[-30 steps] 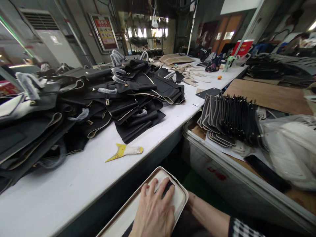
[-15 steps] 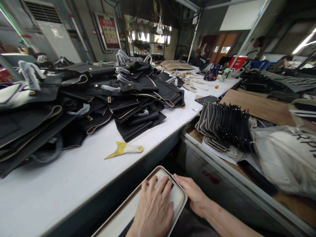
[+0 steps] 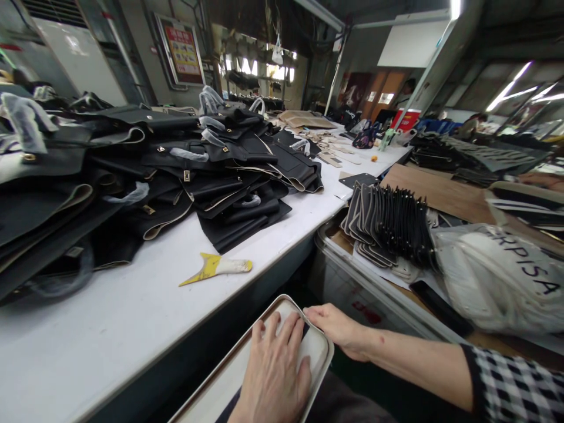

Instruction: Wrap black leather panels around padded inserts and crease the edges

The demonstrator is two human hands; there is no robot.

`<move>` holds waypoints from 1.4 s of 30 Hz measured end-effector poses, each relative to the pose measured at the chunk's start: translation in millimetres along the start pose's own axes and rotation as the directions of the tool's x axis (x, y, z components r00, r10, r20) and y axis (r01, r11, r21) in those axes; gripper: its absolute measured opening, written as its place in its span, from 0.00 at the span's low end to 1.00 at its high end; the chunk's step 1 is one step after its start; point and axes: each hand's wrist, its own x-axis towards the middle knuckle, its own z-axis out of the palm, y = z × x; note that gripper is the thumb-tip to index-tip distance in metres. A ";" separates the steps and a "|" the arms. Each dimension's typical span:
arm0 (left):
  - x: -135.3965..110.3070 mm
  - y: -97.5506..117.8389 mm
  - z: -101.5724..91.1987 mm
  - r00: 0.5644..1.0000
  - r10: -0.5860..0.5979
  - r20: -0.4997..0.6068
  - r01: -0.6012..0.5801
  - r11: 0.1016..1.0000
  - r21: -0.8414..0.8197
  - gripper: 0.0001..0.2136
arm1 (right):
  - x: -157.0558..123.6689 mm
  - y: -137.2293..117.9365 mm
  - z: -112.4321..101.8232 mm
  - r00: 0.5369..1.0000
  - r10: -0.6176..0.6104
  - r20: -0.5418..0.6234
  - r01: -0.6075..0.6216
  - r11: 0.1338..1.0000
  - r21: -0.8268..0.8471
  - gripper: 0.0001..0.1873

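Note:
A cream panel (image 3: 233,373) with a rounded corner and a darker edge lies in front of me, below the table edge. My left hand (image 3: 275,376) rests flat on it with the fingers spread over a dark patch. My right hand (image 3: 337,329) reaches in from the right, in a checked sleeve. Its fingers are pressed together on the rim at the panel's far corner.
On the long white table (image 3: 110,329) are a big pile of black bag pieces (image 3: 176,176) and a yellow-and-white tool (image 3: 215,267). To the right, a lower bench holds upright black panels (image 3: 388,220), a lettered white plastic bag (image 3: 497,276) and a brown board (image 3: 436,191).
My right hand has come in from the right and settled on the panel's far corner. My left hand stays flat on the panel. The view has shifted slightly right.

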 end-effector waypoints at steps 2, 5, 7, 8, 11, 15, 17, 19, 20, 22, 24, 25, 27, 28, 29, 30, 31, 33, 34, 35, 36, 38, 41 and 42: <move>-0.5 -0.6 0.2 1.000 -0.009 0.011 0.009 1.000 -0.011 0.26 | 0.9 4.0 1.6 0.998 -0.044 -0.043 0.041 0.996 -0.079 0.30; -0.6 -1.7 -0.2 0.999 -0.010 0.036 0.011 0.999 -0.030 0.26 | 3.7 7.4 1.8 0.993 -0.091 -0.071 0.071 0.967 -0.245 0.26; -0.1 -2.7 -0.1 0.999 -0.003 0.032 0.004 0.999 -0.038 0.27 | 5.4 7.3 2.0 0.992 -0.099 -0.075 0.069 0.943 -0.325 0.25; 0.3 -3.2 0.2 1.000 0.002 0.025 -0.001 0.999 -0.040 0.27 | 5.9 6.8 2.3 0.992 -0.100 -0.077 0.068 0.935 -0.347 0.24; 1.3 -5.1 1.3 1.000 0.018 0.024 -0.016 0.999 -0.052 0.27 | 6.1 4.5 3.9 0.987 -0.135 -0.088 0.082 0.891 -0.447 0.21; 1.6 -7.9 2.4 0.997 0.015 0.072 -0.008 0.995 -0.100 0.29 | 5.6 3.1 6.4 0.975 -0.203 -0.093 0.113 0.806 -0.581 0.19; 1.8 -9.2 2.4 0.996 0.002 0.088 0.009 0.992 -0.122 0.29 | 6.5 3.7 7.3 0.970 -0.227 -0.088 0.123 0.770 -0.626 0.19; 2.3 -10.0 2.0 0.995 -0.008 0.100 0.022 0.990 -0.142 0.29 | 7.9 5.2 7.5 0.967 -0.242 -0.082 0.131 0.745 -0.654 0.19; 2.7 -10.2 1.8 0.994 -0.011 0.105 0.027 0.988 -0.150 0.29 | 8.7 6.2 7.5 0.966 -0.248 -0.080 0.134 0.736 -0.663 0.19; 3.4 -10.1 1.2 0.994 -0.017 0.111 0.035 0.985 -0.166 0.29 | 9.7 8.6 7.3 0.963 -0.257 -0.078 0.139 0.724 -0.676 0.20; 4.3 -9.4 -0.6 0.996 -0.020 0.092 0.036 0.983 -0.181 0.28 | 10.1 10.6 7.2 0.961 -0.264 -0.078 0.141 0.716 -0.683 0.20; 4.9 -9.1 -2.4 0.997 -0.017 0.070 0.030 0.981 -0.192 0.27 | 10.1 11.2 7.3 0.960 -0.268 -0.078 0.143 0.713 -0.686 0.21; 7.3 -9.1 -8.4 1.000 0.005 0.020 -0.001 0.975 -0.224 0.24 | 10.0 11.9 7.8 0.958 -0.275 -0.077 0.146 0.706 -0.693 0.21; 9.4 -9.7 -12.6 1.000 0.023 -0.001 -0.022 0.970 -0.243 0.21 | 10.1 12.1 8.1 0.958 -0.278 -0.077 0.148 0.704 -0.695 0.21; 12.2 -11.1 -17.4 0.999 0.034 -0.014 -0.036 0.965 -0.261 0.18 | 10.1 12.1 8.5 0.957 -0.280 -0.077 0.149 0.702 -0.696 0.22; 15.9 -13.3 -22.7 0.999 0.029 -0.022 -0.034 0.960 -0.277 0.16 | 10.2 12.2 8.7 0.957 -0.281 -0.077 0.150 0.701 -0.697 0.22; 20.5 -16.6 -27.9 0.999 0.012 -0.032 -0.021 0.958 -0.286 0.14 | 10.4 12.3 8.9 0.957 -0.281 -0.077 0.150 0.701 -0.697 0.22; 31.7 -26.0 -36.6 0.997 -0.033 -0.076 0.010 0.960 -0.281 0.14 | 10.6 12.6 8.9 0.957 -0.278 -0.077 0.148 0.700 -0.698 0.21; 38.2 -32.0 -39.4 0.993 -0.042 -0.106 0.012 0.963 -0.268 0.15 | 10.7 12.7 8.8 0.958 -0.276 -0.076 0.146 0.700 -0.699 0.21; 44.9 -38.7 -40.8 0.991 -0.033 -0.132 -0.001 0.968 -0.252 0.16 | 10.7 12.6 8.6 0.959 -0.273 -0.077 0.143 0.699 -0.701 0.21; 51.7 -45.8 -40.9 0.991 -0.006 -0.134 -0.027 0.969 -0.244 0.17 | 10.6 12.3 8.4 0.960 -0.269 -0.078 0.139 0.700 -0.701 0.21; 64.5 -59.6 -38.0 0.996 0.068 -0.058 -0.081 0.960 -0.267 0.18 | 10.1 11.0 8.1 0.964 -0.254 -0.080 0.128 0.705 -0.697 0.21; 78.5 -74.8 -31.7 0.984 0.159 0.087 -0.121 0.934 -0.337 0.15 | 9.5 8.6 7.8 0.968 -0.235 -0.083 0.114 0.715 -0.690 0.21; 81.3 -77.7 -30.4 0.979 0.173 0.106 -0.127 0.928 -0.350 0.15 | 9.3 8.1 7.8 0.970 -0.230 -0.082 0.111 0.717 -0.688 0.21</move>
